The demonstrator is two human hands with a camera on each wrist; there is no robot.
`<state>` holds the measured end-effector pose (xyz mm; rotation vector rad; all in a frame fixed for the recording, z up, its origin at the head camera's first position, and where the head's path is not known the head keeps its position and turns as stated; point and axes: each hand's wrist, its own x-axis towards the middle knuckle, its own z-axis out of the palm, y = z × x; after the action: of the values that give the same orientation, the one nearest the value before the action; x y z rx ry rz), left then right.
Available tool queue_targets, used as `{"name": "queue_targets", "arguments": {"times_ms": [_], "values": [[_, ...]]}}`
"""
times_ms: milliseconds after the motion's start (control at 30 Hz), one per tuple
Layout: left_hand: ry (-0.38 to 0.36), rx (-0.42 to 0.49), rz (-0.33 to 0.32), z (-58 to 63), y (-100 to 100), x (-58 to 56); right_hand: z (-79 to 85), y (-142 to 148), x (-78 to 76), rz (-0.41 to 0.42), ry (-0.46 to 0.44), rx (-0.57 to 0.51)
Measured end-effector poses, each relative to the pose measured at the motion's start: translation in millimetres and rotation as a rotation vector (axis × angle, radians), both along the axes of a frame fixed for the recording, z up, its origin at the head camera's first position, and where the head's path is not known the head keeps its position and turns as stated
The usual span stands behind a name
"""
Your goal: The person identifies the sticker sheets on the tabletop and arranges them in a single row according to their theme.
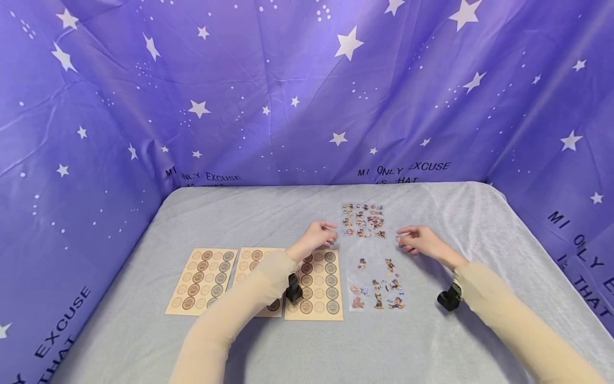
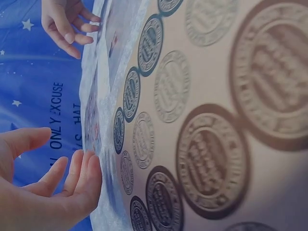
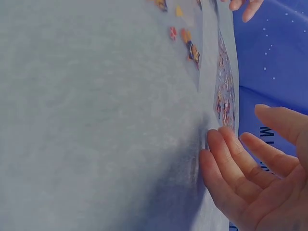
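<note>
Two clear sticker sheets with small cartoon dogs lie one behind the other: the far sheet (image 1: 363, 221) is densely printed, while the near sheet (image 1: 376, 288) has wide bare patches. My left hand (image 1: 318, 234) hovers left of the far sheet, fingers loosely bent with nothing in them. To the right of the sheets is my right hand (image 1: 416, 240), its fingers relaxed and holding nothing. In the right wrist view, the right hand's fingertips (image 3: 211, 139) are close to the cloth. Below the left hand lies a tan sheet of round stamp-like stickers (image 1: 314, 306), partly covered by the left forearm.
Two more tan sheets, a middle one (image 1: 240, 266) and a left one (image 1: 184, 285), lie in a row on the grey cloth-covered table (image 1: 384, 352). Purple star-printed curtains (image 1: 268, 80) enclose the back and sides. Each wrist carries a black camera (image 1: 449, 297).
</note>
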<state>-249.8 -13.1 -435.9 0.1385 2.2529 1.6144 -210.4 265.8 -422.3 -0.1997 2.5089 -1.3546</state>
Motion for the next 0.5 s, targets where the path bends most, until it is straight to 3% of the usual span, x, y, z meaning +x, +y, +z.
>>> {"name": "queue_targets", "arguments": {"times_ms": [100, 367, 500], "values": [[-0.012, 0.012, 0.004, 6.8, 2.9, -0.6, 0.9, -2.4, -4.6, -0.005, -0.01, 0.002], [-0.04, 0.027, 0.022, 6.6, 10.5, -13.3, 1.1, -7.2, -16.3, -0.026, -0.029, -0.001], [-0.042, 0.013, 0.026, 10.8, 13.6, -12.8, 0.8, -9.8, -20.6, -0.04, -0.034, -0.02]]}}
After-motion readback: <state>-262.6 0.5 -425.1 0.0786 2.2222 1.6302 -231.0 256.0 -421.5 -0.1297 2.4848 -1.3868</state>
